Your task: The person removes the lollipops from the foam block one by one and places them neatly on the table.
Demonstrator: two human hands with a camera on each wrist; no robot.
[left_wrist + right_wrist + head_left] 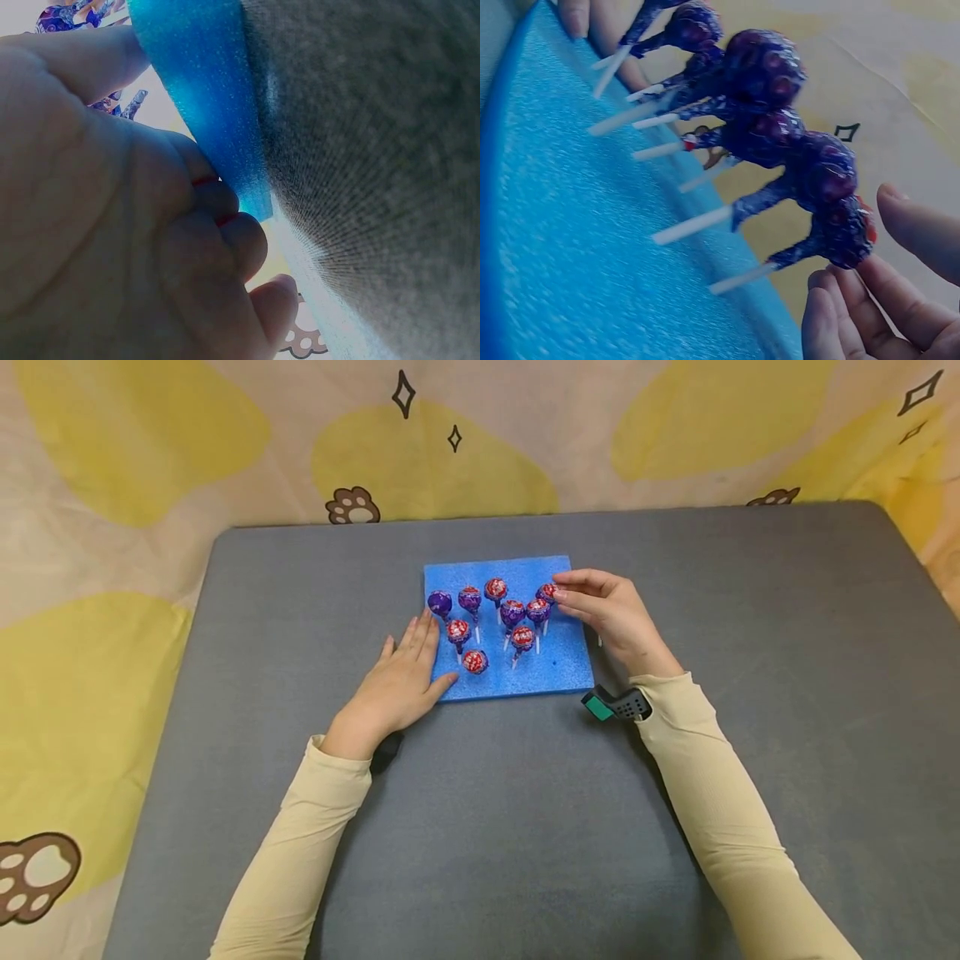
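Note:
A blue foam board lies on the table, with several lollipops in purple and red wrappers standing in it on white sticks. My left hand rests along the board's left edge, fingers extended and thumb over the front left corner. At the back right, my right hand has its fingers and thumb around the head of one lollipop. In the right wrist view, the thumb is apart from that lollipop and the other fingers are close below its head; whether they touch it is unclear.
The grey table extends around the board. Behind it hangs a yellow and cream patterned cloth. A short white piece shows beside my right hand, mostly hidden. A dark band with a green part is on my right wrist.

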